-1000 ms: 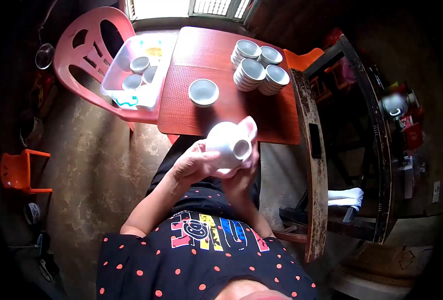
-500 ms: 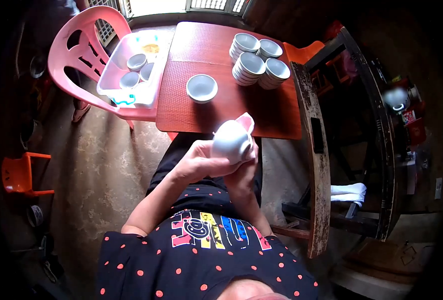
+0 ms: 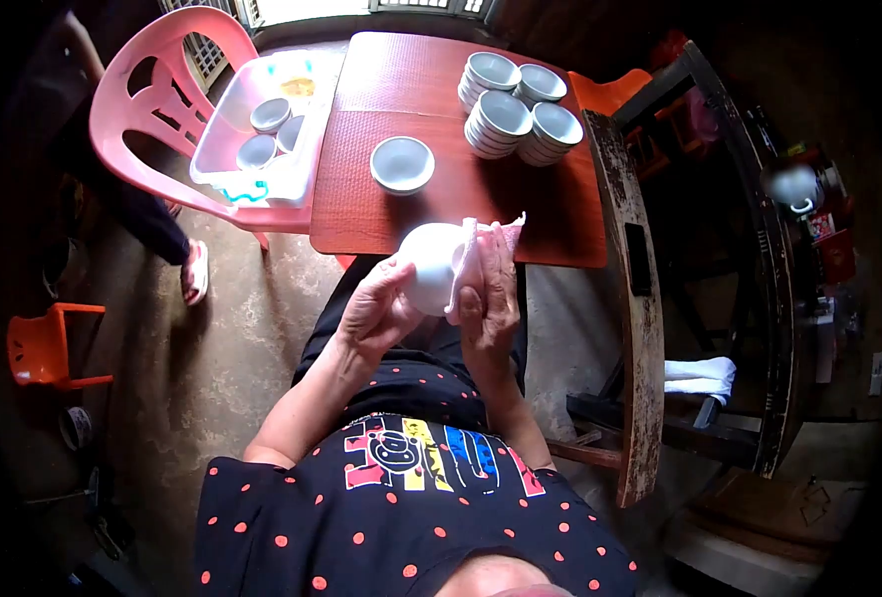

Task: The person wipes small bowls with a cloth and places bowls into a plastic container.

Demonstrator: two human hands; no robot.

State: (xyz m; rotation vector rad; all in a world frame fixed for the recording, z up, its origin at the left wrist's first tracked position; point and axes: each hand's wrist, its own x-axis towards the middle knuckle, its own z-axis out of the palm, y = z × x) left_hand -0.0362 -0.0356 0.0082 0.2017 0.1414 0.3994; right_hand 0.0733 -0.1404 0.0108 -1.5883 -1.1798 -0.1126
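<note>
As left hand (image 3: 373, 304) grips bowl (image 3: 429, 269), right hand (image 3: 493, 310) opposite, pink cloth (image 3: 468, 259) between.

Chair (image 3: 142, 114): stood left of the red table (image 3: 361, 119)
Window (image 3: 317, 10): glowed beyond the table
Floor (image 3: 247, 338): spread mottled beneath it

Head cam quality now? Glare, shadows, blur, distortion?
Head view: window blown out, glare on the table's far left, held bowl washed white; head view: bowl stacks cast shadow toward the wearer; head view: fisheye bending, black corners, handled white object at right looks blurred.
</note>
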